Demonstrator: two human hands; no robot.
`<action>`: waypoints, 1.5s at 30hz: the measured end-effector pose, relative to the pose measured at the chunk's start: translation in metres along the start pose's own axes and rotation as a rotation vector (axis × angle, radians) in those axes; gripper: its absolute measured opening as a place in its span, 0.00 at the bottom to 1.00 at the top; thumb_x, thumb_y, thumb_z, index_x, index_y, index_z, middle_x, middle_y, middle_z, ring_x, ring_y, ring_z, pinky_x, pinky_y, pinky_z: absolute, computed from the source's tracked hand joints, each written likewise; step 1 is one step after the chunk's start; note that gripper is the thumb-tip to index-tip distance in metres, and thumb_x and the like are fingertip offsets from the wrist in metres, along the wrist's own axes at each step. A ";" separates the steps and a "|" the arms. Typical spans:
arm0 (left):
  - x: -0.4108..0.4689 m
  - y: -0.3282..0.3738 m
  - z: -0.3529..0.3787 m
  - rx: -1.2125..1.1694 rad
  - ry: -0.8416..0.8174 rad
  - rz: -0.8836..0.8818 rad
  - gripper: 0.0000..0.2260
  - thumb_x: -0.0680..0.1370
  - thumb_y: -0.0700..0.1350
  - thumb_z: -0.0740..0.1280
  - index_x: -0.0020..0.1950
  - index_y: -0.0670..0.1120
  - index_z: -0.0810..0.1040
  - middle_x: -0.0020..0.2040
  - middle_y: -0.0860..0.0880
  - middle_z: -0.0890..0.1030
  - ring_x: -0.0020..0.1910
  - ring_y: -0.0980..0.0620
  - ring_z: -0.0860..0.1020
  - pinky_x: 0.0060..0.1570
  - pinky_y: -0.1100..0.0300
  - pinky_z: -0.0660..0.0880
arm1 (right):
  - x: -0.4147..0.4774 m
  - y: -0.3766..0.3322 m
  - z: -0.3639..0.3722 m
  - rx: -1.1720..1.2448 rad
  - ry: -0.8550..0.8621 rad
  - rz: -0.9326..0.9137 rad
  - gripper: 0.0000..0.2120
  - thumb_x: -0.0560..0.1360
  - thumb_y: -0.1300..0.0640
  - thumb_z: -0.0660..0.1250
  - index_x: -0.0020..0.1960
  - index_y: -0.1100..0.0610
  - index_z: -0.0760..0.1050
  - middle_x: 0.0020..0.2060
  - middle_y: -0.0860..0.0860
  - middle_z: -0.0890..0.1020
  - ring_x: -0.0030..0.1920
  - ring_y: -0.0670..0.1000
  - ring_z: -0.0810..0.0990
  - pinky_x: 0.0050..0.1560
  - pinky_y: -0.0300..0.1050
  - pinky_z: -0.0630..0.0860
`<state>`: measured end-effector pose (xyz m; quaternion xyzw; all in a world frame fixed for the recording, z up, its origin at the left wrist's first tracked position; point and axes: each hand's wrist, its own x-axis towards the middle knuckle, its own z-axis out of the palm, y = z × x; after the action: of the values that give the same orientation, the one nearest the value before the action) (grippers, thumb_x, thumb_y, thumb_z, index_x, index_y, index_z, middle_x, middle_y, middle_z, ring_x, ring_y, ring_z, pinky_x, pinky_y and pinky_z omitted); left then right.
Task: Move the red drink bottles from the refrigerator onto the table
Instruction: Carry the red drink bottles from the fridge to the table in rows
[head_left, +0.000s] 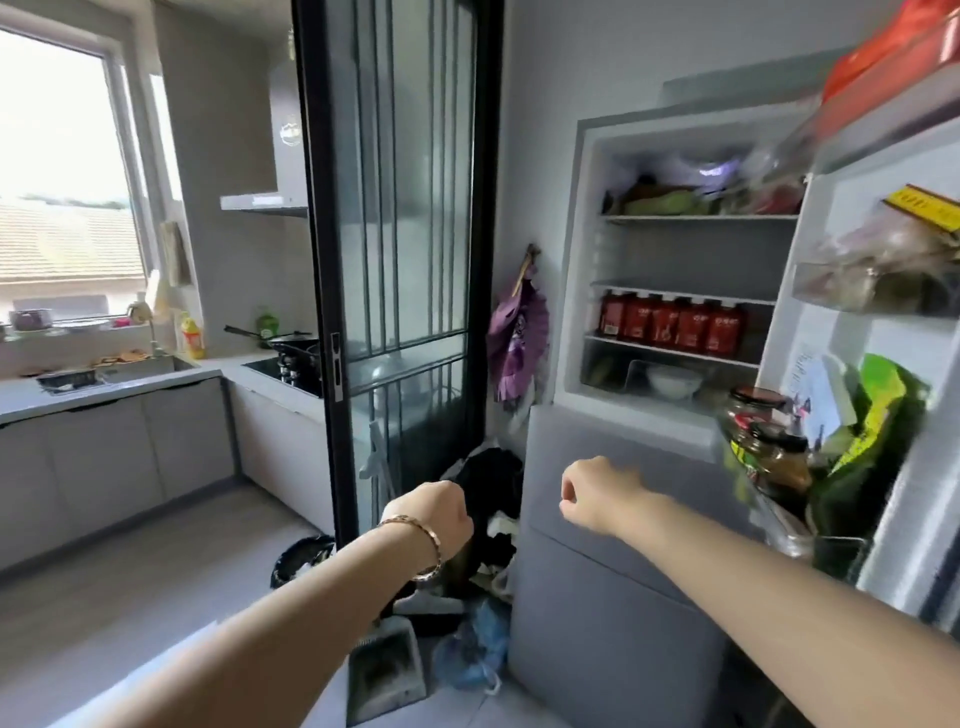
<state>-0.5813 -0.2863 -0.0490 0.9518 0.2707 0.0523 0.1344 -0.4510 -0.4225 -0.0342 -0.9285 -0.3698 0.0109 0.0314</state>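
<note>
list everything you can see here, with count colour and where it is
red drink bottles: five visible, red, in a row on the third refrigerator shelf
white refrigerator: one, upper door open, at right
white ceramic bowl: one, below the bottles
glass jars with dark lids: at least two, in the door rack
purple fan: one, hanging on the wall left of the refrigerator
black-framed glass sliding door: one, centre
black pan: one, on the cooktop
left hand: fingers curled, empty, gold bracelet on the wrist
right hand: fingers curled, empty

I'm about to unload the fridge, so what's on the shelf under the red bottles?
Under the red drink bottles, the bottom compartment holds a white bowl behind a clear front panel. Something greenish lies at its left, too blurred to identify. Whatever is further back is hidden.
</note>
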 end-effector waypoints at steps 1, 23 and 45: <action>0.025 0.009 -0.001 -0.001 0.007 0.027 0.11 0.77 0.44 0.58 0.49 0.44 0.79 0.51 0.46 0.82 0.50 0.44 0.80 0.46 0.56 0.75 | 0.018 0.012 -0.003 0.002 0.018 0.028 0.13 0.76 0.59 0.59 0.55 0.61 0.78 0.55 0.56 0.81 0.54 0.58 0.80 0.42 0.43 0.66; 0.539 0.236 0.047 -0.138 0.008 0.508 0.09 0.77 0.44 0.59 0.52 0.48 0.78 0.50 0.49 0.80 0.47 0.47 0.78 0.48 0.58 0.75 | 0.395 0.301 -0.055 0.058 0.306 0.661 0.09 0.76 0.58 0.63 0.54 0.58 0.75 0.45 0.52 0.77 0.45 0.54 0.76 0.42 0.44 0.72; 0.730 0.346 0.100 -0.500 -0.058 0.821 0.09 0.77 0.41 0.65 0.55 0.49 0.79 0.42 0.62 0.76 0.44 0.63 0.77 0.50 0.69 0.76 | 0.564 0.466 -0.025 0.901 1.256 1.003 0.41 0.57 0.56 0.80 0.65 0.59 0.67 0.60 0.56 0.71 0.61 0.58 0.72 0.62 0.54 0.72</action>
<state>0.2284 -0.2055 -0.0269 0.9195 -0.1524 0.1380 0.3350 0.2800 -0.3736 -0.0385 -0.7154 0.2004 -0.3398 0.5767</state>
